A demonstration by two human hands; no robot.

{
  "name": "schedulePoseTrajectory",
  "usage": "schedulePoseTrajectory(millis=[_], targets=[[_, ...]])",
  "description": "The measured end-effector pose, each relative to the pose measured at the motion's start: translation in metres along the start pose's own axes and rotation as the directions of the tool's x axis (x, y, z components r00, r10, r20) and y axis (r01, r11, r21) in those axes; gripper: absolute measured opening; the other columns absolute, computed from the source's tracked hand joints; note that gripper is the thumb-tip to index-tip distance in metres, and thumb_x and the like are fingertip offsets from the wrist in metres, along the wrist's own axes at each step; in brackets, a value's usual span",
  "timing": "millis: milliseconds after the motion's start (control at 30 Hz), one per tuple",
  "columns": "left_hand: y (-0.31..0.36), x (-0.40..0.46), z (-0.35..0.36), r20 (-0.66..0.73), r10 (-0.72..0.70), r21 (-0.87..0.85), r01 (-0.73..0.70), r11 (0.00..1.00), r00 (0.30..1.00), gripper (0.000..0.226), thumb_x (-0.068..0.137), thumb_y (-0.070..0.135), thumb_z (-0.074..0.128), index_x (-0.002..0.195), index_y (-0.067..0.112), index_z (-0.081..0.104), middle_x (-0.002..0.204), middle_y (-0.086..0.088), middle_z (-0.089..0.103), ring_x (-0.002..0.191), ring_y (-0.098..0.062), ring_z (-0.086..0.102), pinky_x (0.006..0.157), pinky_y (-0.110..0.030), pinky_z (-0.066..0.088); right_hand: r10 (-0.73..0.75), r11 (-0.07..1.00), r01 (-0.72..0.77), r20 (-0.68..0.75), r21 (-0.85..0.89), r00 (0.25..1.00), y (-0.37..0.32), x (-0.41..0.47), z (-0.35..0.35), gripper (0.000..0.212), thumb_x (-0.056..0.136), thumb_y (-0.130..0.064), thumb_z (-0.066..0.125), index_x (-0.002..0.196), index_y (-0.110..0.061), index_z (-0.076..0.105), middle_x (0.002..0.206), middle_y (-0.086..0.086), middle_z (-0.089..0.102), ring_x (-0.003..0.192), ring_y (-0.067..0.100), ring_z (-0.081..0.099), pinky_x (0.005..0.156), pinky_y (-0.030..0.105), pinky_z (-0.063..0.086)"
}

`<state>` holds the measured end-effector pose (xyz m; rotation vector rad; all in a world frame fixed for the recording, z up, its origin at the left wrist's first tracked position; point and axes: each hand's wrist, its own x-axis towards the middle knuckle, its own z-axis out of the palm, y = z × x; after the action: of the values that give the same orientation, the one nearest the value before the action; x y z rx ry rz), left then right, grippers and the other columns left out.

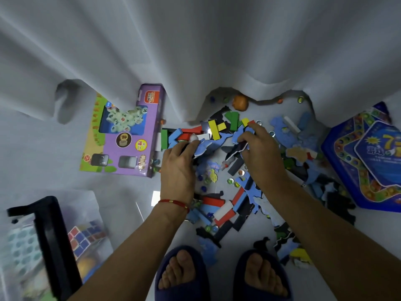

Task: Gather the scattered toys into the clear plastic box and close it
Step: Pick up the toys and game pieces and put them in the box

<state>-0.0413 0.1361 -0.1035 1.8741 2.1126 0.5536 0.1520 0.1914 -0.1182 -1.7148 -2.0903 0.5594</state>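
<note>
On the pale floor in front of the white curtain (195, 51), the left hand (178, 168) grips a blue jigsaw piece (204, 147) and the right hand (260, 157) curls its fingers onto the heap of coloured blocks and puzzle pieces (221, 205) (what it holds, cannot tell). The clear plastic box with black-framed lid (50, 242) sits at lower left, open, a colour cube (86, 240) visible inside; a purple chess-set carton (128, 135) lies just left of the heap.

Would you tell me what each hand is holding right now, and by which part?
Both hands, left hand and right hand, grip blue puzzle pieces by their edges in the toy pile.
</note>
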Motion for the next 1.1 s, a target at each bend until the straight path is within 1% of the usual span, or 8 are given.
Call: schedulePoseTrajectory(millis=[100, 200, 300, 433, 533, 700, 967, 1100], targets=[[0.011, 0.001, -0.02, -0.053, -0.064, -0.099, 0.058, 0.993, 0.997, 0.047, 0.081, -0.012, 0.064, 0.122, 0.011, 0.067, 0.114, -0.01, 0.069, 0.103, -0.029, 0.064, 0.096, -0.035, 0.051, 0.085, 0.982, -0.076, -0.047, 0.171, 0.995, -0.004, -0.008, -0.024, 0.023, 0.079, 0.014, 0.064, 0.092, -0.004, 0.071, 0.125, 0.016, 0.061, 0.121, 0.028, 0.056, 0.098, 0.005, 0.033], [0.03, -0.004, -0.057, -0.018, -0.237, -0.28, 0.222, 0.934, 0.971, 0.018, 0.092, 0.003, 0.062, 0.106, 0.01, 0.071, 0.096, -0.007, 0.071, 0.084, -0.016, 0.06, 0.083, -0.024, 0.048, 0.277, 0.866, -0.254, 0.01, 0.43, 0.961, -0.016, -0.02, -0.056, 0.014, 0.087, 0.0, 0.066, 0.094, -0.01, 0.073, 0.101, 0.006, 0.071, 0.096, 0.02, 0.067, 0.091, 0.02, 0.053], [0.04, -0.017, -0.102, 0.242, -0.469, -0.653, 0.501, 0.569, 0.849, 0.023, 0.086, 0.025, 0.067, 0.075, 0.009, 0.055, 0.075, -0.016, 0.057, 0.073, -0.025, 0.057, 0.078, -0.05, 0.058, 0.444, 0.609, -0.525, 0.292, 0.594, 0.847, -0.046, -0.032, -0.098, 0.012, 0.09, -0.005, 0.066, 0.09, -0.013, 0.075, 0.091, 0.013, 0.072, 0.082, 0.03, 0.071, 0.079, 0.04, 0.061], [0.051, -0.064, -0.187, 0.399, -0.402, -0.843, 0.503, 0.193, 0.824, 0.02, 0.095, 0.015, 0.061, 0.105, -0.003, 0.06, 0.087, -0.016, 0.069, 0.082, -0.035, 0.067, 0.074, -0.053, 0.059, 0.354, 0.485, -0.627, 0.519, 0.61, 0.778, -0.124, -0.048, -0.161, 0.013, 0.091, 0.003, 0.061, 0.092, -0.004, 0.072, 0.102, 0.021, 0.07, 0.087, 0.029, 0.071, 0.078, 0.036, 0.061], [0.04, -0.112, -0.253, 0.422, -0.345, -0.881, 0.469, 0.062, 0.838, 0.022, 0.097, 0.015, 0.057, 0.116, 0.003, 0.061, 0.094, -0.015, 0.071, 0.085, -0.028, 0.07, 0.069, -0.042, 0.058, 0.21, 0.583, -0.63, 0.654, 0.513, 0.727, -0.199, -0.061, -0.196, 0.012, 0.092, 0.001, 0.058, 0.098, 0.0, 0.069, 0.1, 0.019, 0.072, 0.089, 0.028, 0.072, 0.079, 0.037, 0.06], [-0.016, -0.197, -0.347, 0.31, -0.523, -0.914, 0.4, 0.065, 0.794, 0.015, 0.093, 0.007, 0.056, 0.104, 0.0, 0.064, 0.084, -0.016, 0.067, 0.08, -0.034, 0.068, 0.067, -0.041, 0.057, -0.047, 0.832, -0.415, 0.792, 0.368, 0.609, -0.34, -0.083, -0.22, 0.012, 0.086, 0.002, 0.052, 0.093, 0.008, 0.061, 0.079, 0.019, 0.06, 0.076, 0.031, 0.057, 0.06, 0.035, 0.046], [-0.11, -0.287, -0.407, 0.306, -0.787, -0.867, 0.498, 0.001, 0.536, 0.01, 0.083, -0.009, 0.056, 0.092, -0.005, 0.058, 0.086, -0.022, 0.057, 0.078, -0.039, 0.061, 0.073, -0.059, 0.058, -0.248, 0.879, -0.302, 0.895, 0.368, 0.37, -0.489, -0.144, -0.146, 0.024, 0.094, -0.002, 0.055, 0.117, 0.002, 0.059, 0.111, 0.018, 0.064, 0.089, 0.024, 0.064, 0.079, 0.033, 0.058], [-0.126, -0.283, -0.411, 0.352, -0.789, -0.874, 0.478, -0.085, 0.504, 0.02, 0.083, 0.008, 0.063, 0.1, 0.002, 0.054, 0.088, -0.017, 0.048, 0.08, -0.032, 0.048, 0.077, -0.057, 0.057, -0.199, 0.846, -0.38, 0.883, 0.374, 0.425, -0.481, -0.13, -0.143, 0.038, 0.091, -0.008, 0.063, 0.127, -0.018, 0.057, 0.128, 0.018, 0.049, 0.1, 0.031, 0.071, 0.089, 0.044, 0.058]])
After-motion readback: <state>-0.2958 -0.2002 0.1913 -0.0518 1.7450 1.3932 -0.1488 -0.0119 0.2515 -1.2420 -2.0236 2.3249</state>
